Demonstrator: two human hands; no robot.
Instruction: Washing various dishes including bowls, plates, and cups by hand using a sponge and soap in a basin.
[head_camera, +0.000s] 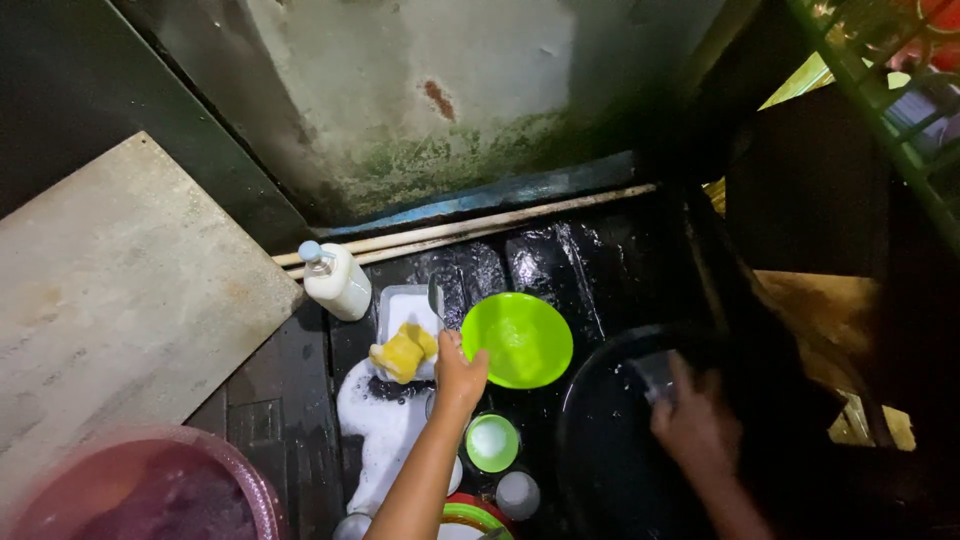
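Wet dark floor, left hand (460, 375) grip closed on green bowl (520, 340) rim, right hand (690, 425) grip unclear inside black basin (600, 440).

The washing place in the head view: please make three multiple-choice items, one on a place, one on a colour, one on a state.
1. Where is the yellow sponge?
A. in the white tray
B. in the pink basin
C. on the grey slab

2. What colour is the plate at the left hand?
A. red
B. bright green
C. blue

3. How stands the soap bottle?
A. lying flat
B. upside down
C. upright

Answers: 1 A, the sponge lies on the tray beside the bottle. 2 B, the left fingers grip a lime-green rim. 3 C, its pump cap points up.
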